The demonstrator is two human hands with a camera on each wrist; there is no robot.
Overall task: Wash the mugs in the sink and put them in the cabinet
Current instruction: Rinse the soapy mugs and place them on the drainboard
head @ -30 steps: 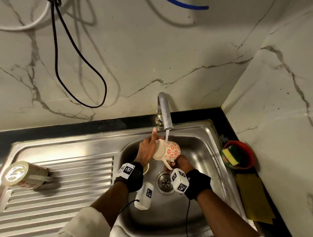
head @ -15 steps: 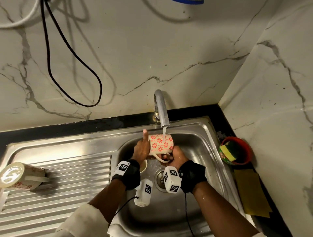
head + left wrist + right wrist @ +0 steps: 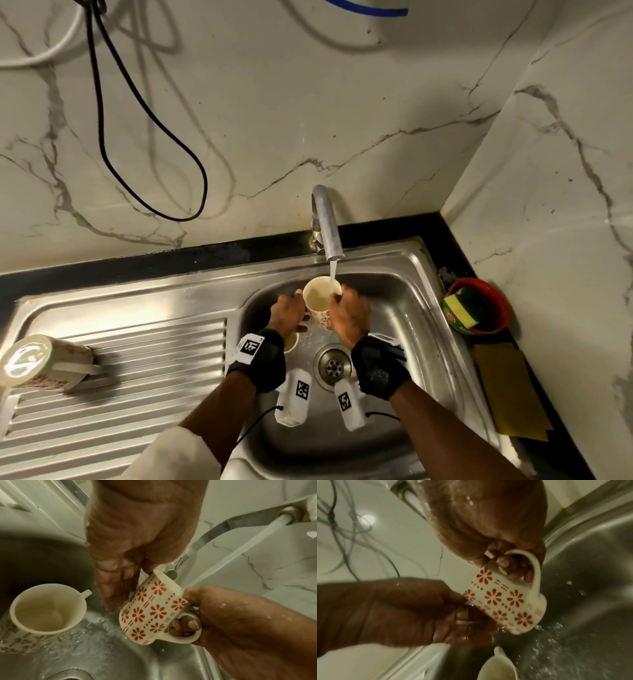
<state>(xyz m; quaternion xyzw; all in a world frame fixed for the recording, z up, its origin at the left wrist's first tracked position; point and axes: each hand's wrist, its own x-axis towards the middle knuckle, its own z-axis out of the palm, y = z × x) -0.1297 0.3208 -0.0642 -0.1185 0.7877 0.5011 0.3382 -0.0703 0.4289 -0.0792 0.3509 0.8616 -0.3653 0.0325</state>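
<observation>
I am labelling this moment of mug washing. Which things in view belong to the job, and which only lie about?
Belong to the job:
red-flowered mug, held by right hand
left hand
second mug in sink
mug on drainboard
running tap

Only lying about:
sponge in red bowl
yellow cloth
black cable

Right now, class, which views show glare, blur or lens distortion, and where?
Head view: glare whitens the base of the mug on the drainboard; the wall bows from the wide lens. Left wrist view: the second mug looks soft. Right wrist view: the left hand is blurred, the flowered mug sharper.
</observation>
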